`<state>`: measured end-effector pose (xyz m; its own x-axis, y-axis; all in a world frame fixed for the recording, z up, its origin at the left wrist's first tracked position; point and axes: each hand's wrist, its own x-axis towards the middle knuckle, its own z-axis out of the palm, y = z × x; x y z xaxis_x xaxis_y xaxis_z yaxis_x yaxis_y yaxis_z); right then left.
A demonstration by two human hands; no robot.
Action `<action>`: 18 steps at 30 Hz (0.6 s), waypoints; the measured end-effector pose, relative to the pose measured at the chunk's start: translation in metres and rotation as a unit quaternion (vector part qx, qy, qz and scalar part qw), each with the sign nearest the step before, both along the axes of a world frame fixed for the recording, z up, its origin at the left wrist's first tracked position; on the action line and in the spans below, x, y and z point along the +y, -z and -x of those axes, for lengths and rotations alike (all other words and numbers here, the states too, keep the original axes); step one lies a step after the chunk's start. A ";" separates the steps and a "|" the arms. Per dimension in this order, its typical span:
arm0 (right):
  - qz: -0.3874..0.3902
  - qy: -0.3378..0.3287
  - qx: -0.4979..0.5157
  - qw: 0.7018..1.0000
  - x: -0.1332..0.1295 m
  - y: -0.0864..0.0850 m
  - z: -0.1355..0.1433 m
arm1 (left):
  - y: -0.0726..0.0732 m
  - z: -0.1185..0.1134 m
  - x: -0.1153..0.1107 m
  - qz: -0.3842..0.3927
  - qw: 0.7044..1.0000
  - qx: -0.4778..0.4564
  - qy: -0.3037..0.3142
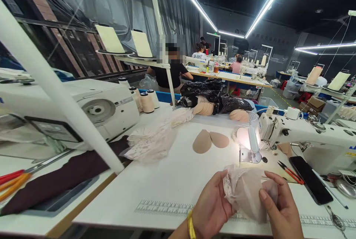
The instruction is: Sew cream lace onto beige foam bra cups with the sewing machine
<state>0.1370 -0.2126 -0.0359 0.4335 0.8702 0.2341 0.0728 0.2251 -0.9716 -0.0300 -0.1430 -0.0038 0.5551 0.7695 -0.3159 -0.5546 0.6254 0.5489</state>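
Above the front edge of the white table, both hands hold a piece of sheer, pale lace fabric (pixel 247 190). My left hand (pixel 213 202) grips its lacy left side, with a yellow band at the wrist. On the right, my right hand (pixel 282 202) pinches the fabric between thumb and fingers; a beige rounded pad shows there, partly hidden by fabric and fingers. Behind them stands a white sewing machine (pixel 300 131), its lamp shining on the needle plate (pixel 250 156). Two beige bra-cup pads (pixel 202 141) lie side by side on the table, left of the machine.
A heap of sheer lace (pixel 150 138) lies left of the pads. Stacked beige pads (pixel 205 107) and black plastic (pixel 219 96) sit behind. Red thread snips (pixel 290 172) and a phone (pixel 310 180) lie right. A printed ruler (pixel 164 208) runs along the front edge. Other people sit farther back.
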 end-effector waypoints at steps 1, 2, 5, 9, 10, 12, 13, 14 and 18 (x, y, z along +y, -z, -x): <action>0.005 -0.005 0.012 1.000 0.001 0.001 -0.001 | -0.002 -0.001 -0.001 0.007 0.999 -0.031 0.021; 0.009 -0.008 0.024 1.000 0.003 0.003 -0.002 | -0.005 -0.001 -0.003 -0.001 0.998 -0.048 0.036; 0.019 -0.015 0.053 0.998 0.004 0.010 -0.001 | -0.010 -0.005 -0.006 -0.064 0.998 -0.029 0.007; 0.027 -0.028 0.062 0.997 0.004 0.014 0.004 | -0.011 -0.009 -0.006 -0.072 0.995 0.039 -0.051; 0.027 -0.028 0.062 0.997 0.005 0.015 0.006 | -0.010 -0.010 -0.005 -0.064 0.995 0.047 -0.055; 0.028 -0.021 0.064 0.997 0.007 0.015 0.008 | -0.008 -0.012 -0.005 -0.047 0.996 0.050 -0.061; 0.027 -0.015 0.066 0.997 0.008 0.015 0.008 | -0.007 -0.012 -0.005 -0.039 0.996 0.049 -0.066; 0.027 -0.011 0.069 0.997 0.009 0.016 0.009 | -0.007 -0.012 -0.005 -0.034 0.996 0.049 -0.072; 0.026 -0.019 0.085 0.996 0.011 0.018 0.010 | -0.010 -0.011 -0.005 -0.049 0.992 0.054 -0.099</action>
<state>0.1272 -0.2020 -0.0537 0.4295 0.8958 0.1145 -0.1019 0.1741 -0.9794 -0.0194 -0.1482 0.0059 0.3569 0.8903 -0.2830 -0.5964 0.4503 0.6644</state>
